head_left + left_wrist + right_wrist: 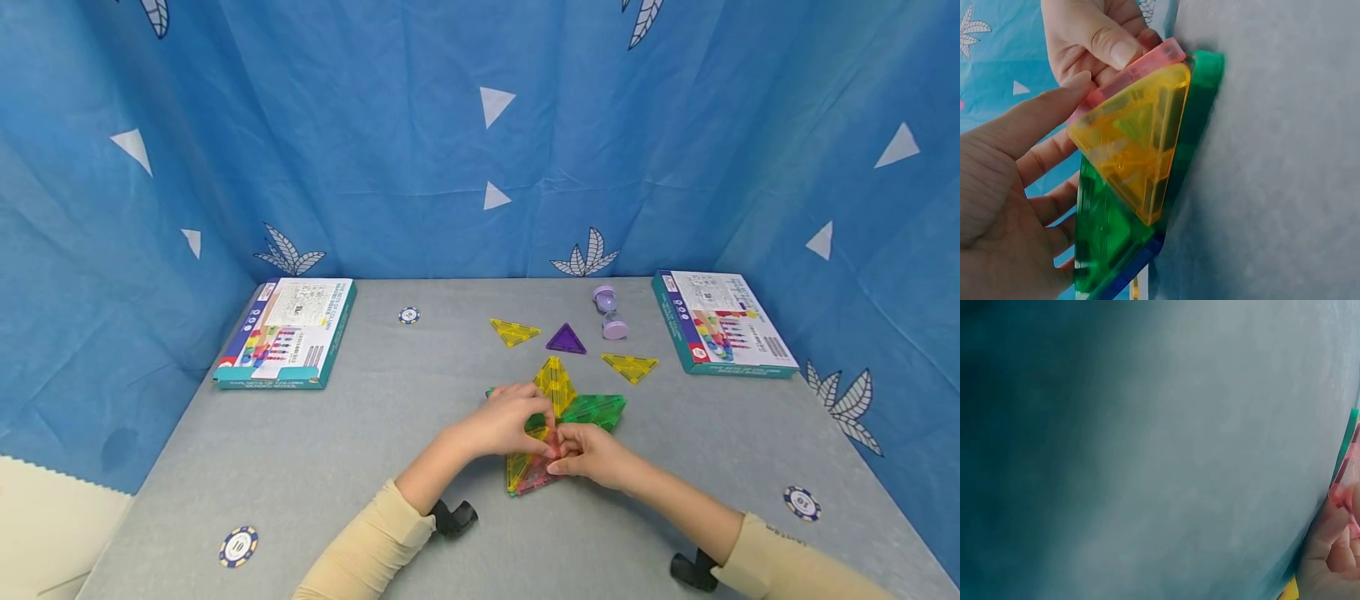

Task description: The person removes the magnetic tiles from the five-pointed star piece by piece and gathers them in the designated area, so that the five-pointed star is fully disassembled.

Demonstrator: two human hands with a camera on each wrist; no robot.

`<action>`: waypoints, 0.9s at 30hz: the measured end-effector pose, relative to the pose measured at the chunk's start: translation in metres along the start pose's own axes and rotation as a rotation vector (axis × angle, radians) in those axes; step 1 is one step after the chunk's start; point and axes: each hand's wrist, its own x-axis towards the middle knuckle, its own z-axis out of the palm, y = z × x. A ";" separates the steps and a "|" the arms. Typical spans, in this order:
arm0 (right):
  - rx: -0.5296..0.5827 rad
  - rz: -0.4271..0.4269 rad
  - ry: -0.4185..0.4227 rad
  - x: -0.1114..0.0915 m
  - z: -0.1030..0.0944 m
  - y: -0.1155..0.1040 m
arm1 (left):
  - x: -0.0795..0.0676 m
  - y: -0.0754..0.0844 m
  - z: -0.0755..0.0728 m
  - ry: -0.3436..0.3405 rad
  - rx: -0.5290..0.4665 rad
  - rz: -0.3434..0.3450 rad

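Note:
A cluster of translucent magnetic tiles stands on the table between the two hands. My right hand (pixel 596 456) pinches a red triangular tile (pixel 538 475) from the right. From the left, my left hand (pixel 513 421) holds the same red tile at its upper edge, thumb and forefinger on it, other fingers spread behind. Against the red tile leans a yellow triangular tile (pixel 1138 140), with a green tile (pixel 1100 228) beside it. A raised yellow tile (pixel 555 385) and a green tile (pixel 596 410) form the cluster's far side. The hands hide its middle.
Beyond the cluster lie two loose yellow triangles (pixel 514 332) (pixel 630 367), a purple triangle (pixel 567 339) and a purple sand timer (pixel 610 313). Boxes stand at back left (pixel 287 333) and back right (pixel 723 323). Several poker chips (pixel 238 547) lie about the grey table (pixel 360 450).

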 end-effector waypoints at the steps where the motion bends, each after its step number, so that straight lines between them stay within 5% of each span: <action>1: 0.005 0.000 -0.003 -0.001 0.000 0.000 | 0.000 -0.001 0.000 -0.007 -0.006 0.005; 10: 0.028 -0.054 -0.047 -0.010 -0.007 0.006 | 0.004 -0.003 -0.002 -0.038 -0.059 0.020; 17: 0.017 -0.063 -0.069 -0.036 -0.022 0.009 | 0.007 -0.002 -0.001 -0.050 -0.060 0.036; 22: 0.042 -0.103 0.119 -0.061 -0.058 -0.003 | 0.005 -0.004 -0.003 -0.047 -0.075 0.045; 27: 0.049 -0.022 0.361 -0.072 -0.108 0.000 | 0.001 -0.008 -0.005 -0.041 -0.088 0.031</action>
